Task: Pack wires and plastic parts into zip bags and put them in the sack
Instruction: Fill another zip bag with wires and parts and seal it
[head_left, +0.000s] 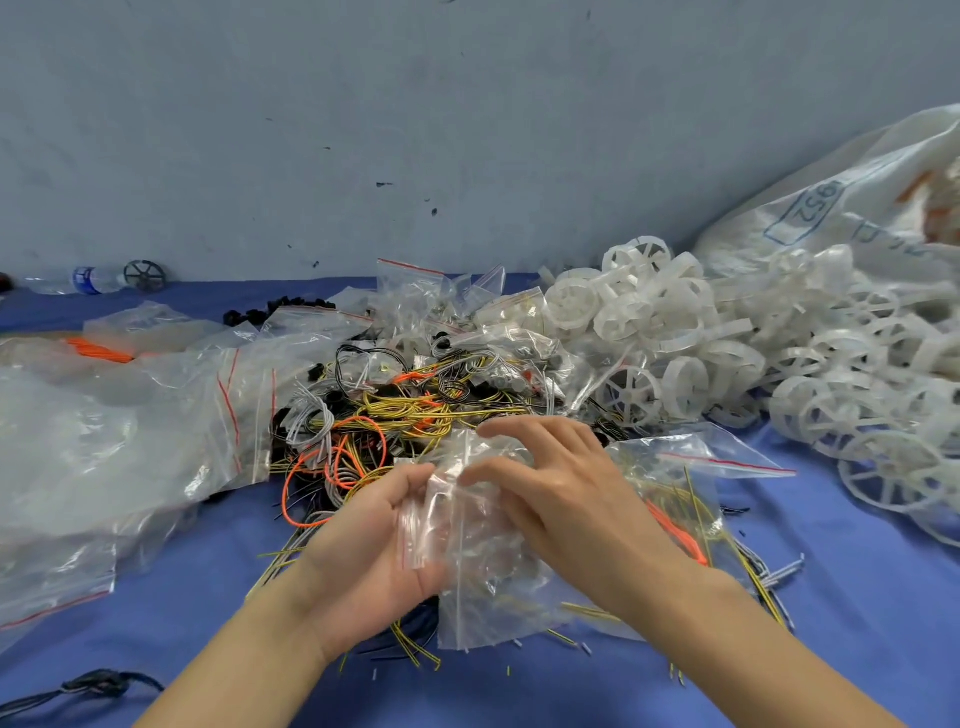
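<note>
A clear zip bag (485, 582) with a red seal strip is held low in the middle of the view. My left hand (363, 551) grips its left edge, palm up. My right hand (561, 493) pinches the bag's top with thumb and forefinger; its other fingers are spread. Behind the hands lies a tangled heap of yellow, orange, black and grey wires (405, 410). A pile of white plastic wheels (727, 353) fills the right side. The white woven sack (841, 208) leans against the wall at the far right.
Blue cloth (171, 613) covers the table. Empty and filled zip bags (130, 426) are heaped at the left. Another bag with wires (691, 499) lies under my right forearm. A water bottle (88, 280) and a dark wheel (145, 275) sit by the wall.
</note>
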